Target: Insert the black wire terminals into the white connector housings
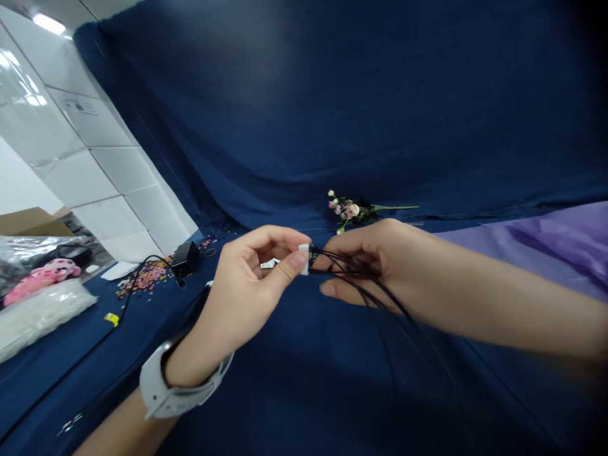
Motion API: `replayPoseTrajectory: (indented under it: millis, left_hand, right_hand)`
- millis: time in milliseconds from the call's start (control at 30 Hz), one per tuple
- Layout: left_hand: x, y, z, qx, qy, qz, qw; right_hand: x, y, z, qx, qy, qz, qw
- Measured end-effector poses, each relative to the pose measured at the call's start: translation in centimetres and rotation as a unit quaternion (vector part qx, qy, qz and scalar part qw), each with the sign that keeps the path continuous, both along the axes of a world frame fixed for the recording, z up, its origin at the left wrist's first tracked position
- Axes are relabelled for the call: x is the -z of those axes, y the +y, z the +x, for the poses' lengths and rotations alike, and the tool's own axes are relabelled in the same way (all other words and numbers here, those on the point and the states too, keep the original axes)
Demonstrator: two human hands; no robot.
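Observation:
My left hand [249, 288] is closed, its thumb and index finger pinching a small white tab [304, 259]. At the tab's right side a bunch of thin black cords [349, 267] starts, its end gathered tightly together. The loose lengths trail right and downward across my right hand [375, 263]. That hand reaches in from the right, its fingers bent beside the gathered end and its thumb apart below. The cords pass on the near side of it, and part of its fingers is hidden behind them.
Dark blue cloth [304, 380] covers the table and backdrop. An artificial flower sprig [350, 211] lies behind my hands, purple fabric [536, 244] at right. Left are a black power adapter [185, 258], colourful confetti [151, 276], a black cable [71, 367], a pink plush toy [45, 278] and a plastic bag [47, 311].

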State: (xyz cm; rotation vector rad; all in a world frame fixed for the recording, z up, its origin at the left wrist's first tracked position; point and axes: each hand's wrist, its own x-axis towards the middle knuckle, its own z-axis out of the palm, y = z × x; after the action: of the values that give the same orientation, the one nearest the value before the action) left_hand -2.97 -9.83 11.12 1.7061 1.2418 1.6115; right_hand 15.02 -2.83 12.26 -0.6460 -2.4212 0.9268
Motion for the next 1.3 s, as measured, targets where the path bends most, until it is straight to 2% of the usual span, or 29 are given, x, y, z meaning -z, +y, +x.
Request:
replayPoseTrajectory:
  millis: [133, 233, 333, 467, 600, 667, 733, 900, 1000, 1067, 1167, 1233, 1300]
  left_hand:
    - [-0.2, 0.8, -1.0, -0.009, 0.043, 0.033, 0.998]
    - [0.0, 1.5, -1.3, 0.007, 0.061, 0.033, 0.998]
    - [0.1, 1.7, -1.2, 0.031, 0.065, 0.055, 0.996]
    - [-0.2, 1.4, -1.1, 0.049, 0.055, 0.112, 0.991]
    - [-0.9, 0.7, -1.3, 0.068, 0.037, 0.12, 0.99]
    - [-1.2, 0.3, -1.4, 0.093, 0.012, 0.081, 0.992]
    - [-1.4, 0.0, -1.6, 0.117, -0.02, 0.006, 0.993]
    - [-1.6, 0.1, -1.8, 0.099, -0.079, -0.161, 0.979]
    - [-1.6, 0.5, -2.2, 0.126, -0.078, -0.234, 0.961]
    - [-1.8, 0.7, -2.6, 0.14, -0.067, -0.259, 0.953]
    - [-2.6, 0.5, -3.5, 0.11, -0.069, -0.239, 0.962]
    - [-3.4, 0.1, -4.2, 0.081, -0.087, -0.2, 0.973]
    - [-4.1, -0.3, -4.7, 0.071, -0.107, -0.154, 0.98]
  right_hand:
    - [-0.7, 3.1, 1.5, -0.095, -0.072, -0.107, 0.987]
    - [-0.8, 4.0, 1.4, -0.076, -0.016, -0.133, 0.988]
    - [-0.6, 3.0, 0.3, -0.056, 0.046, -0.158, 0.985]
    - [-0.7, 0.4, -1.1, -0.07, 0.06, -0.187, 0.978]
    - [-1.8, -0.8, -0.9, -0.018, 0.074, -0.13, 0.989]
    - [-2.4, -0.8, -0.5, 0.02, 0.053, -0.077, 0.995]
    - [-2.8, -0.6, -0.2, 0.037, 0.019, -0.033, 0.999]
    - [-2.7, -1.1, -0.5, 0.006, -0.038, 0.006, 0.999]
    - [-2.8, -1.0, -1.0, -0.007, -0.039, 0.0, 0.999]
    - [-2.9, 0.3, -1.2, -0.03, -0.049, -0.015, 0.998]
    - [-2.3, 4.6, -1.4, -0.035, -0.067, -0.029, 0.997]
    - [-0.7, 8.1, -1.7, 0.027, -0.083, -0.006, 0.996]
    - [1.9, 11.0, -2.4, 0.081, -0.131, 0.022, 0.988]
